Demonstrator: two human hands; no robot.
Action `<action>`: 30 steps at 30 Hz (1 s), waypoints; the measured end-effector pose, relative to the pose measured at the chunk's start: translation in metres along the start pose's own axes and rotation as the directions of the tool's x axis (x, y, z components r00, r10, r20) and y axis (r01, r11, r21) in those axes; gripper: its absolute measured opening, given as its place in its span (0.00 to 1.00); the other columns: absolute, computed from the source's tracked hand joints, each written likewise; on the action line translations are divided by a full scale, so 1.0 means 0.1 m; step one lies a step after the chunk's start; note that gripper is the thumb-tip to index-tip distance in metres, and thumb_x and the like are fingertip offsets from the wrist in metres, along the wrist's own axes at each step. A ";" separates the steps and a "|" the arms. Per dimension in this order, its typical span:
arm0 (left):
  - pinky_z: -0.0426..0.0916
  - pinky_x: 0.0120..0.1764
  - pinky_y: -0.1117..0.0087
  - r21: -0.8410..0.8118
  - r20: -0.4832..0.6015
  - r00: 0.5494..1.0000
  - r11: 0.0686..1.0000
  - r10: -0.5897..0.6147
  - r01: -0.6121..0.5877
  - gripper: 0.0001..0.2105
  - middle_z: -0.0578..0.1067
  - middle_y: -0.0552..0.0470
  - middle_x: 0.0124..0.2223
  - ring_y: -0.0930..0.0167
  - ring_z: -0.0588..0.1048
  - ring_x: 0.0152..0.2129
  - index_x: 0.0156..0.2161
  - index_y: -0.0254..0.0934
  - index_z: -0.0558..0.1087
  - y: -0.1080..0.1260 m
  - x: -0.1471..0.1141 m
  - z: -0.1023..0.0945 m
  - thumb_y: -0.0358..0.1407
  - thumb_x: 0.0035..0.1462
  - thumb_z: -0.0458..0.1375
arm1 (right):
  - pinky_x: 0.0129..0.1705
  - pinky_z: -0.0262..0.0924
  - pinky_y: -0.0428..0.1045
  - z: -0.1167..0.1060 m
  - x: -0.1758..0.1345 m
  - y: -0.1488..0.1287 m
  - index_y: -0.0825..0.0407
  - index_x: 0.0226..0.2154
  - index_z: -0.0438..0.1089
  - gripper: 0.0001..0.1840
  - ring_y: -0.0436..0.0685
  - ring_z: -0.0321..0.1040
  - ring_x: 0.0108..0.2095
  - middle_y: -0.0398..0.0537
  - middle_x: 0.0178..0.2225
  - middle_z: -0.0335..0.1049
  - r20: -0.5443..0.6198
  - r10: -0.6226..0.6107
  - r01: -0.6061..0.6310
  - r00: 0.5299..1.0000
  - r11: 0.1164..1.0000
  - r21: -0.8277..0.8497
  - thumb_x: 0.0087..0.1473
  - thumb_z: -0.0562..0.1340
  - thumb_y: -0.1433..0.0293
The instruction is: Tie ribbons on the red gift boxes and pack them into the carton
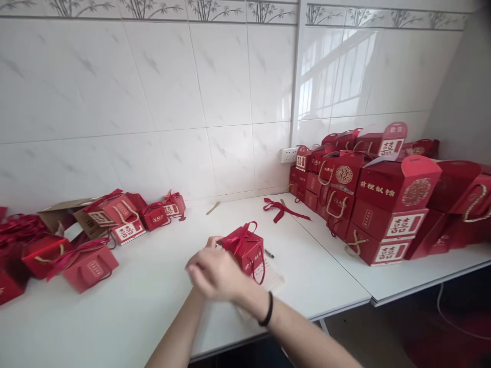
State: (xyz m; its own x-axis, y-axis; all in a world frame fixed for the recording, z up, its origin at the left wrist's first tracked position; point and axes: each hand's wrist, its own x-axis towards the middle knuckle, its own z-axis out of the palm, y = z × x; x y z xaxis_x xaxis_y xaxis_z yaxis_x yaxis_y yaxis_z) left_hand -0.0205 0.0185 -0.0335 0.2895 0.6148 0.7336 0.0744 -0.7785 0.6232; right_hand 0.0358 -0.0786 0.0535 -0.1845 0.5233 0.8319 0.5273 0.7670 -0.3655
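A small red gift box with a red ribbon bow and a cord handle stands on the white table in the middle of the view. My right hand, a black band on its wrist, lies crosswise just left of the box and looks blurred. Most of my left hand is hidden behind it. Only its fingertips show, touching the box's left side. A printed paper sheet lies under the box, and a pen rests just right of it.
Many red gift boxes are stacked at the right on a second white table. More red boxes and brown card lie at the left. A loose red ribbon and a thin stick lie near the tiled wall, which has a socket.
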 end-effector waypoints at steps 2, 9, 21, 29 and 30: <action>0.65 0.41 0.63 0.000 0.035 0.999 1.000 0.022 -0.022 0.15 0.69 0.52 0.35 0.66 0.70 0.35 0.43 0.42 0.66 0.00 0.02 0.00 0.47 0.60 0.45 | 0.31 0.60 0.47 -0.34 0.10 0.34 0.51 0.30 0.62 0.09 0.52 0.64 0.26 0.46 0.26 0.66 -0.138 0.013 -0.021 0.990 0.998 -0.054 0.56 0.49 0.68; 0.65 0.40 0.63 0.092 0.144 0.989 0.995 0.021 -0.035 0.18 0.68 0.47 0.40 0.66 0.69 0.38 0.43 0.36 0.63 -0.02 0.07 -0.05 0.49 0.61 0.42 | 0.28 0.57 0.49 -0.96 -0.28 1.63 0.50 0.29 0.56 0.12 0.54 0.61 0.25 0.47 0.27 0.64 -0.579 0.497 -0.591 0.647 0.806 0.032 0.53 0.53 0.59; 0.63 0.43 0.61 0.120 0.142 0.989 0.992 0.030 -0.047 0.20 0.67 0.46 0.40 0.65 0.68 0.38 0.44 0.37 0.62 -0.01 0.03 -0.02 0.51 0.61 0.40 | 0.32 0.58 0.52 -1.01 -0.54 1.86 0.52 0.19 0.69 0.17 0.59 0.66 0.27 0.52 0.23 0.71 -0.435 0.743 -0.799 0.509 0.596 0.082 0.34 0.64 0.54; 0.62 0.44 0.60 0.145 0.128 0.992 0.989 0.012 -0.030 0.23 0.67 0.45 0.39 0.65 0.68 0.37 0.43 0.36 0.63 0.06 -0.01 -0.01 0.53 0.59 0.40 | 0.38 0.57 0.56 -0.99 -0.58 1.76 0.51 0.18 0.69 0.16 0.63 0.67 0.29 0.51 0.22 0.71 -0.389 0.774 -0.832 0.500 0.554 0.033 0.31 0.65 0.55; 0.62 0.44 0.59 0.144 0.124 0.992 0.989 0.013 -0.031 0.23 0.67 0.45 0.39 0.65 0.68 0.37 0.43 0.35 0.64 0.07 -0.02 -0.01 0.53 0.59 0.40 | 0.38 0.57 0.56 -0.99 -0.58 1.75 0.51 0.18 0.69 0.15 0.63 0.67 0.30 0.51 0.22 0.71 -0.383 0.782 -0.843 0.491 0.537 0.016 0.31 0.66 0.57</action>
State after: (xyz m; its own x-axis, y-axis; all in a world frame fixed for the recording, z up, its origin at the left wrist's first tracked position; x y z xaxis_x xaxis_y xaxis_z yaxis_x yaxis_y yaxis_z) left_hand -0.0217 0.0124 -0.0302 0.4064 0.5842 0.7025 0.2022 -0.8073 0.5544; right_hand 0.2211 -0.0115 -0.0173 0.6398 0.7147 0.2826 0.4257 -0.0233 -0.9046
